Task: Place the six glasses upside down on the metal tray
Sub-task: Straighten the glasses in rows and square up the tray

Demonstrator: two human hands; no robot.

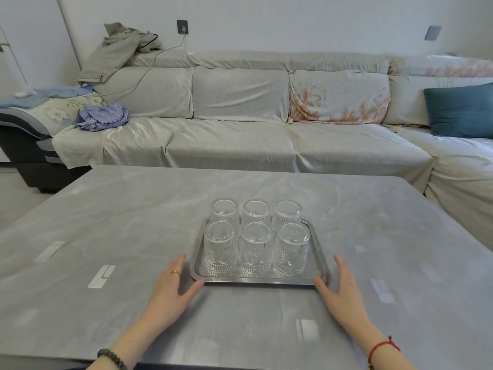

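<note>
A metal tray (260,281) lies on the grey table (133,214). Several clear ribbed glasses stand on it upside down, in two rows of three; the near row runs from a left glass (221,247) past a middle glass (256,248) to a right glass (292,248). The far row (256,210) stands behind it. My left hand (173,285) rests flat on the table at the tray's near left corner, thumb touching the rim. My right hand (340,287) lies flat at the near right corner, thumb against the rim. Both hands are spread and hold nothing.
A long covered sofa (240,129) runs behind the table and turns along the right side. A teal cushion (458,110), a striped cloth (102,116) and a jacket (120,52) lie on it. The table's near edge is just below my wrists.
</note>
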